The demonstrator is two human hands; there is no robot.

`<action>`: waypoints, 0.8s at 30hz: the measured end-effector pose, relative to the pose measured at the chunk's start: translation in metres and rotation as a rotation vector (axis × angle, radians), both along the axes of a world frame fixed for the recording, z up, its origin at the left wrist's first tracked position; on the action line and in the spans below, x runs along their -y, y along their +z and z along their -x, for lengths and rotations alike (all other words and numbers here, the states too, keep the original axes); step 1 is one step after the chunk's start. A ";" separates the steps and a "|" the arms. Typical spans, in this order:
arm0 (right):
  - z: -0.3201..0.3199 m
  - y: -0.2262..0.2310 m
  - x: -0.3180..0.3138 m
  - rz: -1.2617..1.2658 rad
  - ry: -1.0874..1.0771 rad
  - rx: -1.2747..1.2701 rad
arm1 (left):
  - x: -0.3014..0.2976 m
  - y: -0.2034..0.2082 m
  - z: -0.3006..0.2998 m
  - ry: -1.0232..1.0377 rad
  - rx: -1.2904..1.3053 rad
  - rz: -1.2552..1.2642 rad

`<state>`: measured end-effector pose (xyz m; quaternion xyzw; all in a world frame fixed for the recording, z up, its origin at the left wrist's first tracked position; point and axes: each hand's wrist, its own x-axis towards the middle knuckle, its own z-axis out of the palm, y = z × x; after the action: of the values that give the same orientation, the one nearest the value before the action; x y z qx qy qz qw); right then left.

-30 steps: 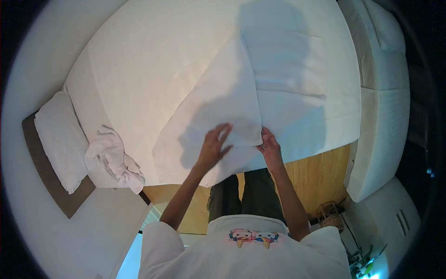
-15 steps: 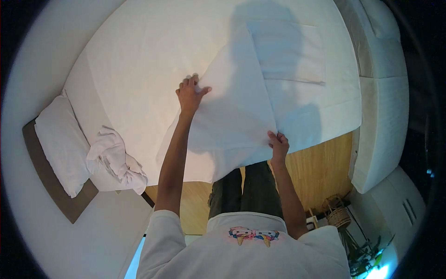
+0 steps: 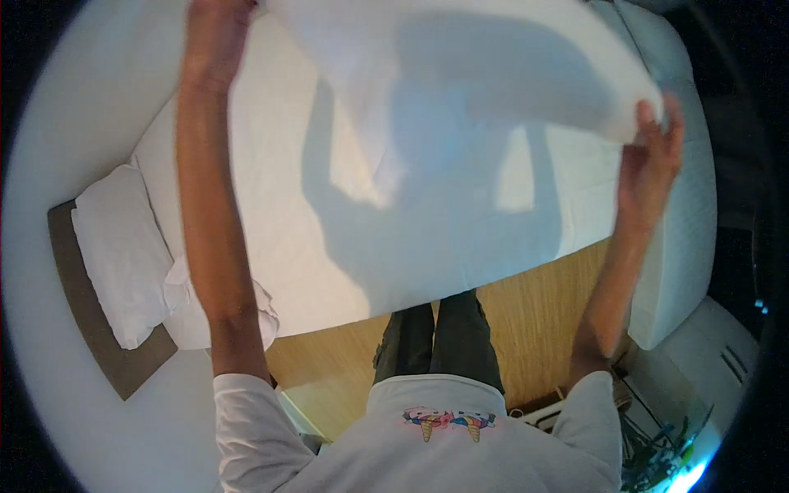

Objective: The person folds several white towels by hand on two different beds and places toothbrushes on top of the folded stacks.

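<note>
A white sheet (image 3: 501, 74) is lifted and spread between my two hands above the bed. At the upper left, my left hand (image 3: 220, 37) is closed on one edge of it; the top of the picture cuts off part of this hand. My right hand (image 3: 651, 156) pinches another edge at the upper right, its thumb and fingers around the cloth. The sheet sags between them and is blurred by motion. Below lies the white-covered mattress (image 3: 288, 271), with the shadow of my head and arms across it.
A white pillow (image 3: 123, 255) leans by a brown panel (image 3: 78, 304) at the left. A crumpled pale cloth (image 3: 267, 316) is partly behind my left arm. A white padded piece (image 3: 678, 214) borders the bed's right side. Wooden floor (image 3: 542, 304), a plant (image 3: 657, 452) lower right.
Both hands have risen away from the mattress and moved wide apart, left hand to the upper left, right hand to the upper right. The sheet, earlier lying partly folded, is now lifted and spread.
</note>
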<state>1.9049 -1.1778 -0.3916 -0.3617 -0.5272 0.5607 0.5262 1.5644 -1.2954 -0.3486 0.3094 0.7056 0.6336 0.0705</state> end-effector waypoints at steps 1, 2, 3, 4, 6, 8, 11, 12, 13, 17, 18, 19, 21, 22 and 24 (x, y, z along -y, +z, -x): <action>0.000 0.031 -0.008 -0.134 0.111 -0.080 | 0.003 0.037 -0.001 -0.320 -0.068 -0.066; -0.002 0.056 -0.012 -0.160 0.103 -0.073 | -0.004 0.049 -0.022 -0.190 -0.222 -0.122; -0.001 0.075 -0.009 -0.315 0.112 0.075 | -0.009 0.064 -0.042 -0.028 -0.380 -0.149; -0.002 0.089 -0.006 -0.468 0.117 0.228 | 0.002 0.072 -0.045 -0.017 -0.465 -0.059; -0.016 0.085 0.001 -0.528 0.037 0.512 | 0.061 0.083 -0.008 -0.309 -0.617 0.253; -0.043 0.055 0.001 -0.699 0.064 0.794 | 0.081 0.051 -0.026 -0.283 -1.065 0.226; -0.051 0.018 0.033 -0.657 0.139 0.997 | 0.121 -0.029 -0.053 -0.293 -0.950 0.470; -0.057 -0.012 0.041 -0.654 0.175 0.940 | 0.135 -0.054 -0.065 -0.371 -0.884 0.550; -0.068 -0.039 0.051 -0.581 0.207 0.964 | 0.146 -0.083 -0.077 -0.473 -0.864 0.573; -0.110 -0.131 0.097 -0.587 0.466 1.149 | 0.215 -0.202 -0.123 -0.904 -0.568 0.703; -0.124 -0.149 0.107 -0.583 0.475 1.157 | 0.227 -0.220 -0.136 -0.979 -0.467 0.705; -0.137 -0.169 0.117 -0.493 0.571 1.078 | 0.238 -0.231 -0.146 -0.977 -0.458 0.713; -0.153 -0.193 0.121 -0.394 0.672 1.002 | 0.250 -0.242 -0.160 -1.044 -0.129 0.799; -0.160 -0.201 0.120 -0.181 0.704 0.888 | 0.250 -0.247 -0.162 -1.045 -0.119 0.800; -0.166 -0.209 0.115 0.032 0.734 0.767 | 0.241 -0.250 -0.158 -0.781 0.287 0.757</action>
<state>2.0705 -1.2929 -0.6004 -0.3402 -0.7651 0.5434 0.0593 1.7220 -1.5363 -0.5985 0.4114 0.7002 0.2989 0.5011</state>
